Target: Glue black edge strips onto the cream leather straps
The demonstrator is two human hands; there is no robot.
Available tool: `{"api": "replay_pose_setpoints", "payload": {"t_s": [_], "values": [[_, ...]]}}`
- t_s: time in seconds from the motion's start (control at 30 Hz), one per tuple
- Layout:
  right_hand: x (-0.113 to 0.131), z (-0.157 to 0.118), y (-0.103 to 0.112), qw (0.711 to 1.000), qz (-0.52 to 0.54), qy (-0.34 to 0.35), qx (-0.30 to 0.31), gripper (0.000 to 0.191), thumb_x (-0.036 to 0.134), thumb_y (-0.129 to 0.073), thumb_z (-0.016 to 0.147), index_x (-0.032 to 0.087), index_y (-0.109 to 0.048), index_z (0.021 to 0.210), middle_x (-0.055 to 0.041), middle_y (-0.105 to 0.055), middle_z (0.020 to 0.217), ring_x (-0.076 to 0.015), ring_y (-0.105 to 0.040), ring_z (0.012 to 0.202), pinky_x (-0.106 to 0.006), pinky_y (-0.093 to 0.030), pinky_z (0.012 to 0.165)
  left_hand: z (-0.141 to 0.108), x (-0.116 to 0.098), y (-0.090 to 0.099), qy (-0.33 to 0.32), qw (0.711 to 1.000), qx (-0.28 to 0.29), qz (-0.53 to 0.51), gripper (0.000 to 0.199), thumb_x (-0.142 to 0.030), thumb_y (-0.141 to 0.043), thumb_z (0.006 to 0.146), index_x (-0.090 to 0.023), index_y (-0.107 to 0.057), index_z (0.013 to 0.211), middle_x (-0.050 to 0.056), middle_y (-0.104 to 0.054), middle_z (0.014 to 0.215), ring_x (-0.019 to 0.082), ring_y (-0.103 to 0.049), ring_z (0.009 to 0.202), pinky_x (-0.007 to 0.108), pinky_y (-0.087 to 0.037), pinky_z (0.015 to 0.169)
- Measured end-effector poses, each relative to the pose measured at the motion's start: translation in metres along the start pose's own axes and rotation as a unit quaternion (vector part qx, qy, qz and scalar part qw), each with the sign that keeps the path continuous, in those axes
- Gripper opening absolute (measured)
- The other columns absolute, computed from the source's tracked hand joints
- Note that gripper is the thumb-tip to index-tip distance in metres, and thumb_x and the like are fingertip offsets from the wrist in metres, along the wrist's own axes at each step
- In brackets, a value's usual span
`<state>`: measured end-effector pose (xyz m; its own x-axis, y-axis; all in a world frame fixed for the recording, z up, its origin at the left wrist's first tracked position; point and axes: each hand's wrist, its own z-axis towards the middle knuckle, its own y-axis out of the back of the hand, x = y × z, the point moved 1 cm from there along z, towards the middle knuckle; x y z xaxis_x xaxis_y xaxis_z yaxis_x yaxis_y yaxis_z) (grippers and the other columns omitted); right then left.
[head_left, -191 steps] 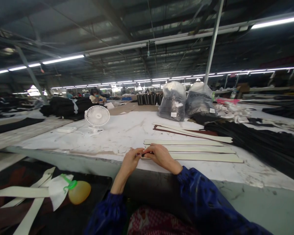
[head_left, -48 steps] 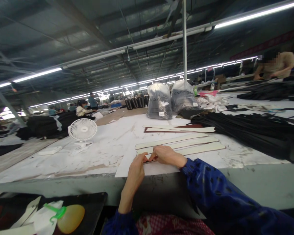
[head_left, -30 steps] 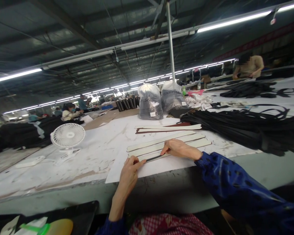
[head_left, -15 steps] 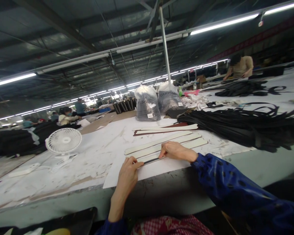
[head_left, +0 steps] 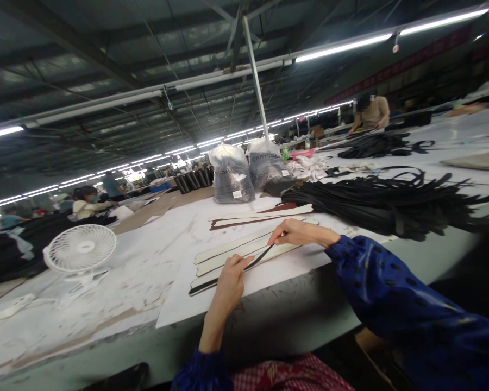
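Several long cream strap pieces with dark edges (head_left: 224,248) lie side by side on white paper at the table's front. Along the nearest one runs a narrow black strip (head_left: 261,256), its left part flat on the cream surface. My left hand (head_left: 229,281) is closed, thumb and fingers pressing the strip down partway along. Pinched in my right hand (head_left: 296,232), the strip's other part rises off the piece at a slant. The strip's far end is hidden by the right hand.
Behind lie brown and cream strap pieces (head_left: 261,217). A heap of black straps (head_left: 375,203) is on the right. Two filled plastic bags (head_left: 232,179) stand at the back, a white fan (head_left: 81,248) at left. A co-worker (head_left: 372,113) leans over the far right table.
My left hand has slid rightward along the strip, uncovering its laid left end. My right hand has lifted its part of the strip higher. The whole view has turned slightly right.
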<state>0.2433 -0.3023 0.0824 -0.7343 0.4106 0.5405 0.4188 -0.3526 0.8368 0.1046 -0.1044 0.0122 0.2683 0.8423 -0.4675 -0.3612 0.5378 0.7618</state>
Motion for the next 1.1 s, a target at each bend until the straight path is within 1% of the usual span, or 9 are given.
{"api": "replay_pose_setpoints", "payload": {"t_s": [0.13, 0.27, 0.4, 0.63, 0.77, 0.87, 0.97, 1.03, 1.1], "values": [[-0.012, -0.012, 0.008, 0.997, -0.071, -0.005, -0.014, 0.028, 0.012, -0.058, 0.077, 0.018, -0.077, 0.097, -0.0043, -0.074, 0.090, -0.0172, -0.066, 0.079, -0.021, -0.045, 0.070, 0.001, 0.001, -0.004, -0.015, 0.998, 0.018, 0.065, 0.054, -0.003, -0.032, 0.084, -0.027, -0.064, 0.120, 0.005, -0.052, 0.090, 0.019, -0.046, 0.087, 0.032, -0.042, 0.083], [-0.024, -0.011, -0.002, 0.994, -0.105, 0.009, -0.017, 0.029, 0.010, -0.059, 0.077, 0.021, -0.077, 0.097, -0.0047, -0.074, 0.091, -0.0181, -0.067, 0.082, -0.022, -0.045, 0.072, 0.001, 0.003, -0.008, -0.018, 0.995, 0.027, 0.099, 0.058, 0.000, -0.032, 0.082, -0.030, -0.066, 0.117, 0.005, -0.052, 0.093, 0.019, -0.044, 0.085, 0.032, -0.041, 0.079], [-0.034, -0.007, -0.010, 0.994, -0.098, 0.038, -0.026, 0.028, 0.010, -0.059, 0.077, 0.020, -0.077, 0.096, -0.0044, -0.074, 0.090, -0.0183, -0.067, 0.082, -0.022, -0.045, 0.074, 0.001, 0.004, -0.008, -0.026, 0.995, 0.015, 0.096, 0.054, -0.002, -0.034, 0.084, -0.031, -0.067, 0.116, 0.005, -0.051, 0.090, 0.019, -0.044, 0.083, 0.030, -0.041, 0.077], [-0.030, -0.010, -0.009, 0.995, -0.093, 0.019, -0.013, 0.029, 0.011, -0.059, 0.077, 0.020, -0.076, 0.098, -0.0046, -0.074, 0.093, -0.0176, -0.067, 0.084, -0.022, -0.047, 0.077, 0.000, 0.002, -0.009, -0.026, 0.995, 0.007, 0.100, 0.055, -0.002, -0.034, 0.082, -0.031, -0.067, 0.114, 0.005, -0.052, 0.090, 0.020, -0.044, 0.082, 0.031, -0.041, 0.077], [-0.026, -0.010, -0.010, 0.991, -0.132, 0.001, -0.012, 0.029, 0.011, -0.060, 0.076, 0.023, -0.077, 0.098, -0.0046, -0.074, 0.090, -0.0175, -0.066, 0.083, -0.023, -0.046, 0.077, 0.001, 0.000, -0.006, -0.021, 0.993, 0.018, 0.111, 0.056, 0.000, -0.034, 0.080, -0.029, -0.067, 0.114, 0.006, -0.053, 0.092, 0.020, -0.046, 0.083, 0.032, -0.042, 0.079], [-0.023, -0.011, -0.010, 0.987, -0.160, -0.007, -0.015, 0.030, 0.011, -0.059, 0.076, 0.024, -0.077, 0.095, -0.0038, -0.074, 0.090, -0.0177, -0.065, 0.084, -0.022, -0.046, 0.077, 0.008, -0.007, -0.004, -0.003, 0.993, 0.026, 0.119, 0.051, -0.001, -0.035, 0.081, -0.024, -0.068, 0.111, 0.007, -0.055, 0.091, 0.021, -0.050, 0.088, 0.034, -0.043, 0.081], [-0.018, -0.013, -0.010, 0.985, -0.173, -0.015, -0.013, 0.031, 0.011, -0.058, 0.076, 0.025, -0.077, 0.096, -0.0031, -0.074, 0.091, -0.0185, -0.065, 0.087, -0.022, -0.045, 0.076, 0.023, -0.021, -0.009, 0.005, 0.995, -0.020, 0.100, 0.044, -0.002, -0.035, 0.083, -0.019, -0.068, 0.106, 0.008, -0.058, 0.090, 0.023, -0.054, 0.094, 0.036, -0.044, 0.084], [-0.014, -0.013, -0.011, 0.984, -0.179, -0.019, -0.011, 0.032, 0.011, -0.057, 0.076, 0.026, -0.077, 0.096, -0.0028, -0.074, 0.092, -0.0188, -0.065, 0.087, -0.023, -0.045, 0.077, 0.034, -0.032, -0.019, -0.022, 0.998, -0.027, 0.046, 0.042, -0.002, -0.034, 0.084, -0.018, -0.066, 0.107, 0.008, -0.060, 0.093, 0.021, -0.056, 0.095, 0.035, -0.045, 0.086], [-0.012, -0.014, -0.011, 0.983, -0.184, -0.017, -0.014, 0.031, 0.011, -0.058, 0.076, 0.026, -0.077, 0.095, -0.0028, -0.074, 0.091, -0.0187, -0.065, 0.086, -0.023, -0.045, 0.078, 0.044, -0.040, -0.032, -0.052, 0.998, -0.007, -0.019, 0.040, -0.004, -0.034, 0.085, -0.017, -0.064, 0.108, 0.008, -0.061, 0.094, 0.020, -0.057, 0.093, 0.034, -0.046, 0.085]]}}
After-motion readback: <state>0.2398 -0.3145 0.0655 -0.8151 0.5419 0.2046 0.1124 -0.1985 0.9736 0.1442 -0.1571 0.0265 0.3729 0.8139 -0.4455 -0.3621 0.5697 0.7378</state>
